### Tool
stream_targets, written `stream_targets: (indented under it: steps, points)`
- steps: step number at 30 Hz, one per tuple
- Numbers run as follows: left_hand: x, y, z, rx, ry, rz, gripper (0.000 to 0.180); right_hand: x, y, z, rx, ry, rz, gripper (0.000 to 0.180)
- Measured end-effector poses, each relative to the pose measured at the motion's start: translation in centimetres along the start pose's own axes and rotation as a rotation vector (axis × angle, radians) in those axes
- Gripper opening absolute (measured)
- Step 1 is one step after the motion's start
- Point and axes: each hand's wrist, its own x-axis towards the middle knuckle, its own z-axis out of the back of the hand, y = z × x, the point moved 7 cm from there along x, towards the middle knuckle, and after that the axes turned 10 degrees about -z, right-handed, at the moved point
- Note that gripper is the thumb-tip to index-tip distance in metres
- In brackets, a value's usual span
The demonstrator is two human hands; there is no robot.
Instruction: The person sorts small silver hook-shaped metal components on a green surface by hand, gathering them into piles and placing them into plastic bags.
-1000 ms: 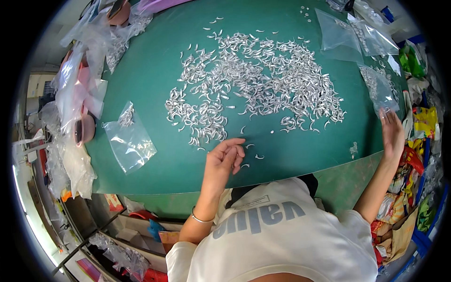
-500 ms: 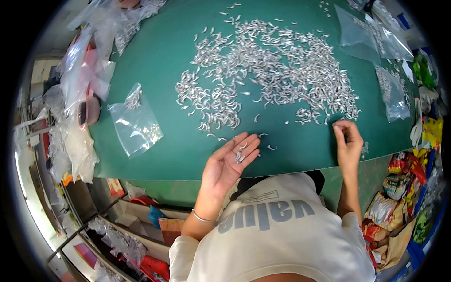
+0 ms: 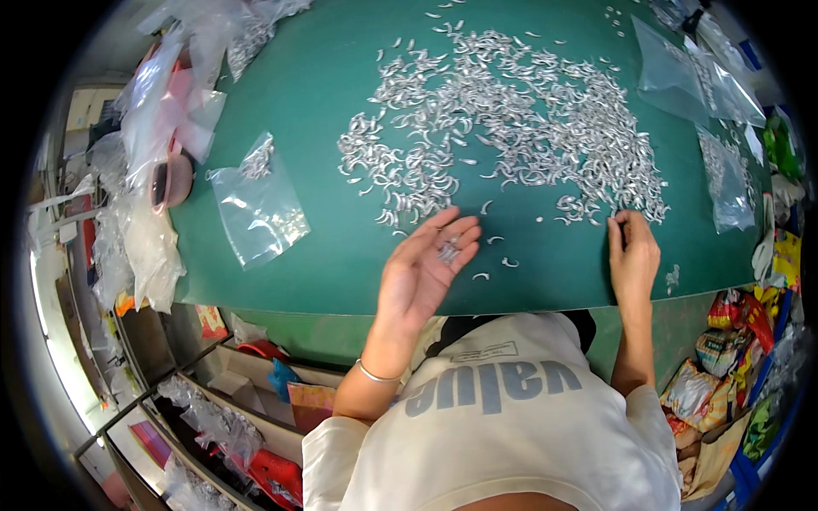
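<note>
My left hand (image 3: 419, 277) is palm up with slightly curled fingers, cradling a few small curved silvery metal pieces (image 3: 448, 249). Its fingertips reach the near left edge of a wide, loose pile of the same pieces (image 3: 528, 128) on a green table (image 3: 341, 272). At the near right edge of the pile, my right hand (image 3: 634, 251) has thumb and forefinger pinched together. Whatever is between those fingertips is too small to make out. Several stray curved pieces (image 3: 509, 262) lie between the two hands.
A clear plastic bag (image 3: 260, 217) with some pieces inside lies on the left. More plastic bags (image 3: 724, 183) lie along the right side. A pink container (image 3: 173, 180) and crumpled plastic (image 3: 145, 255) crowd the left edge. Colourful packets (image 3: 707, 383) are heaped below right, beside the table.
The view has shifted slightly. My left hand has moved forward to the pile's edge, its fingers curling a little more around the pieces. My right hand stays pinched by the pile.
</note>
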Motion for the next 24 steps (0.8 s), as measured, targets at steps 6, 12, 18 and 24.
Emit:
stream_targets:
  steps: [6,12,18,24]
  points:
    - [-1.6,-0.6,0.4,0.990,0.040,-0.307,0.023,-0.2,-2.2,-1.0,1.167,0.422,-0.422,0.004]
    - [-2.9,1.6,-1.9,1.636,0.328,-0.546,0.032,-0.8,0.6,-2.5,1.696,0.828,-0.464,0.017]
    - [-2.3,0.7,-2.1,1.574,0.285,-0.473,0.029,-2.6,3.2,-3.5,0.819,0.685,-0.219,0.008]
    - [0.1,1.4,-3.9,1.741,0.297,-0.711,0.022,-3.4,8.4,-3.4,0.402,0.423,0.218,0.011]
